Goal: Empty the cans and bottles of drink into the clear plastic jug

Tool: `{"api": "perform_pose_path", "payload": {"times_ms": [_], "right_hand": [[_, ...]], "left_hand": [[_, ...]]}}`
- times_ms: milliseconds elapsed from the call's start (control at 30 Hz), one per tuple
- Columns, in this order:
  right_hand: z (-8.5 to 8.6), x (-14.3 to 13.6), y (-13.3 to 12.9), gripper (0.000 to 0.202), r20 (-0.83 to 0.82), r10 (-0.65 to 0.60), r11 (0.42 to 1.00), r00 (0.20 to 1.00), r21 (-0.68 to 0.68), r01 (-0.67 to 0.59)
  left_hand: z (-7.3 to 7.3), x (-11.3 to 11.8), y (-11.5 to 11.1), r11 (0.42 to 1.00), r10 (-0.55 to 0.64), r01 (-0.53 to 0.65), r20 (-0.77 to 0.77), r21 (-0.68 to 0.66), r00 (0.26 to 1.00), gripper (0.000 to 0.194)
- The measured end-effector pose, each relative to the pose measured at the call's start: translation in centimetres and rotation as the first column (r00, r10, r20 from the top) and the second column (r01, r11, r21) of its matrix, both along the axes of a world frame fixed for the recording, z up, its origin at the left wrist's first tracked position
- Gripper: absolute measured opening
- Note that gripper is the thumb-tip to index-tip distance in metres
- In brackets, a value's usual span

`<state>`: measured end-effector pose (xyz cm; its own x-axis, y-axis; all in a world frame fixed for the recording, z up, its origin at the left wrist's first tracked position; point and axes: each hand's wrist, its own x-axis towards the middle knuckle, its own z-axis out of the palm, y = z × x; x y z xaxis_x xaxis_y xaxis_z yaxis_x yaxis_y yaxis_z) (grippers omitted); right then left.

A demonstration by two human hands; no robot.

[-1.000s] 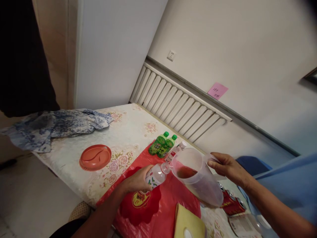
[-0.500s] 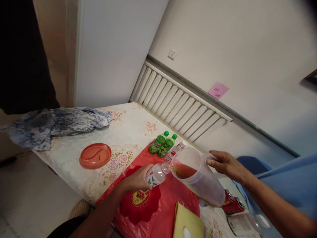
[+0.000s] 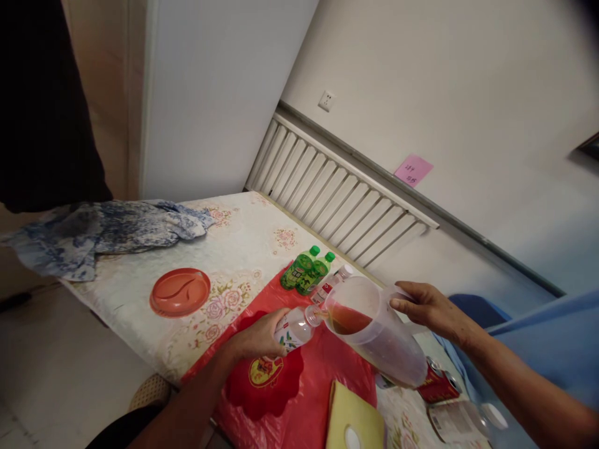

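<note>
My left hand (image 3: 262,335) is wrapped round a clear plastic bottle (image 3: 296,327) with a printed label. The bottle is uncapped and tilted, its mouth at the rim of a translucent pitcher (image 3: 388,349). My right hand (image 3: 428,308) grips the pitcher by its handle and keeps it tipped to the left. Reddish-brown liquid (image 3: 349,319) lies inside near the pitcher's rim, and a thin stream shows between rim and bottle mouth. Beneath them is a red plastic sheet (image 3: 318,380) with a scalloped red piece (image 3: 285,402) on it.
Two green bottles (image 3: 299,269) and a white-capped bottle (image 3: 327,285) stand behind the pitcher. Red cans (image 3: 437,381), a lying clear bottle (image 3: 461,421) and a yellow box (image 3: 353,418) are at the near right. An orange divided plate (image 3: 180,293) and a blue-white cloth (image 3: 140,229) lie left.
A brownish stream now shows more plainly between the pitcher's rim and the bottle's mouth. Both hands have stayed almost in place.
</note>
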<state>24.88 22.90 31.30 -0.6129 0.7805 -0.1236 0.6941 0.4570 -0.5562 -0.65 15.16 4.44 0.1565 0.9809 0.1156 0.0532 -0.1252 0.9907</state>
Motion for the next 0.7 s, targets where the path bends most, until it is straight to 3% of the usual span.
{"api": "perform_pose_path", "payload": {"times_ms": [333,700], "right_hand": [[0.07,0.51,0.39,0.051,-0.016,0.001,1.000,1.000,0.010,-0.001],[0.46,0.54,0.44,0.049,0.001,0.025,0.999,1.000,0.019,-0.025]], "left_hand": [[0.50,0.03,-0.26,0.999,-0.008,0.009,0.024,-0.050,1.000,0.080],[0.03,0.05,0.03,1.000,0.001,-0.001,0.000,-0.017,1.000,0.072]]}}
